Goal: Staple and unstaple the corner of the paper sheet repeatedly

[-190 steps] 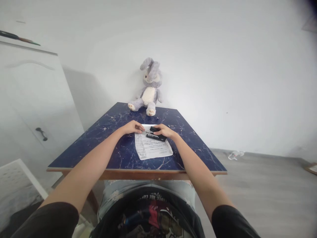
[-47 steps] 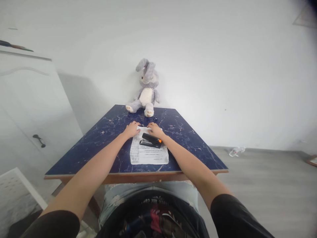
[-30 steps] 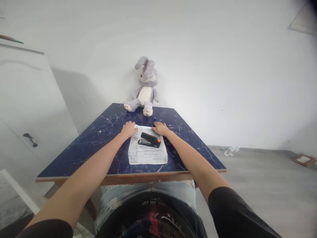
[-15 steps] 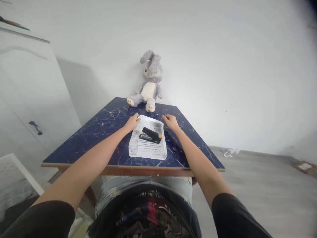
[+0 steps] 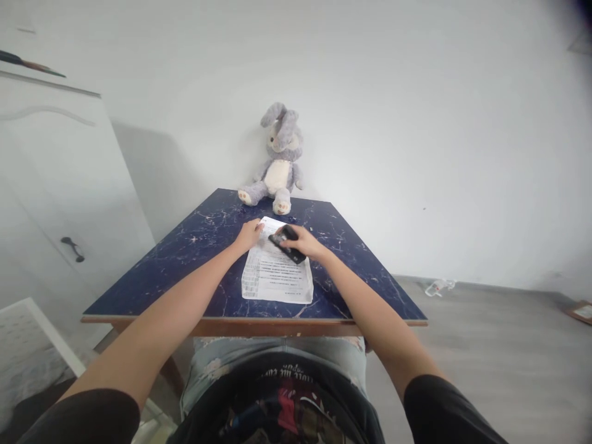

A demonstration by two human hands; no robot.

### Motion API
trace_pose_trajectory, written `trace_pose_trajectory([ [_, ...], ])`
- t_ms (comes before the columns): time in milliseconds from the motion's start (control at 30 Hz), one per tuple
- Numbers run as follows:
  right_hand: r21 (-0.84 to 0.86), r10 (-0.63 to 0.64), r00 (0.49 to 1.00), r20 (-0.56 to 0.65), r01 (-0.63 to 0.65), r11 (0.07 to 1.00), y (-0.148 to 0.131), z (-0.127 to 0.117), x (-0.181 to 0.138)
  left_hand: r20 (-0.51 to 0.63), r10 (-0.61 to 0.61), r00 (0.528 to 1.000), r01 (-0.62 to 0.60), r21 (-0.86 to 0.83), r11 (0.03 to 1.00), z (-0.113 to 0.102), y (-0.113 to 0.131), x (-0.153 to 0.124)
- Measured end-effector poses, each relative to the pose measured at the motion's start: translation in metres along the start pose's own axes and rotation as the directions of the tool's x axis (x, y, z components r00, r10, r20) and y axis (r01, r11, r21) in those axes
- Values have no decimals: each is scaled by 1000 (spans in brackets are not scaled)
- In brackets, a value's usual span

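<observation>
Printed white paper (image 5: 277,280), apparently a thin stack, lies on the blue marbled table (image 5: 194,246). My left hand (image 5: 250,234) pinches its far left corner between thumb and fingers. Over the upper right part of the paper, my right hand (image 5: 305,242) is closed around a black stapler (image 5: 292,250), whose front end points to the far left. My fingers cover part of the stapler's top. Whether the stapler touches the paper I cannot tell.
A grey plush rabbit (image 5: 280,166) sits at the table's far edge against the wall. A white cabinet (image 5: 60,185) stands at the left. Clear plastic packaging (image 5: 439,287) and a brown cardboard piece (image 5: 581,312) lie on the floor to the right.
My right hand has moved left from beside the paper and taken hold of the stapler, which was lying on the paper. My left hand still holds the paper's corner.
</observation>
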State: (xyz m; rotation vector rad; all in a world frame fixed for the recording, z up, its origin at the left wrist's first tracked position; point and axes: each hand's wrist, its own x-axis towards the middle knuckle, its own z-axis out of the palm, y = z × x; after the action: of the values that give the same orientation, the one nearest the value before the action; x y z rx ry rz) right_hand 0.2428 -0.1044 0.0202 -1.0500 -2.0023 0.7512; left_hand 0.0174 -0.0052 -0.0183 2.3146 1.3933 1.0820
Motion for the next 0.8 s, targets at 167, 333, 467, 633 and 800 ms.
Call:
trace_pose_trajectory([
  [167,406,160,956,-246,-48,913,21,-68,-13,-58,32,998,-43,-203,978,-3,4,-1],
  [333,544,359,889,-285,-159,824,52,-103,-26,-145,119,982,-166,-383,909,-7,7,-2],
  [467,540,329,922,-205,-174,823,59,-102,-28,-155,89,984,-149,-436,887,-11,10,-2],
  [633,475,275,942,-193,-156,866,54,-99,-30,-175,30,984,-106,-446,889,-16,13,-4],
  [800,408,274,954,-123,-203,890,50,-103,-33,-137,95,986,-145,-425,893,-15,14,-5],
])
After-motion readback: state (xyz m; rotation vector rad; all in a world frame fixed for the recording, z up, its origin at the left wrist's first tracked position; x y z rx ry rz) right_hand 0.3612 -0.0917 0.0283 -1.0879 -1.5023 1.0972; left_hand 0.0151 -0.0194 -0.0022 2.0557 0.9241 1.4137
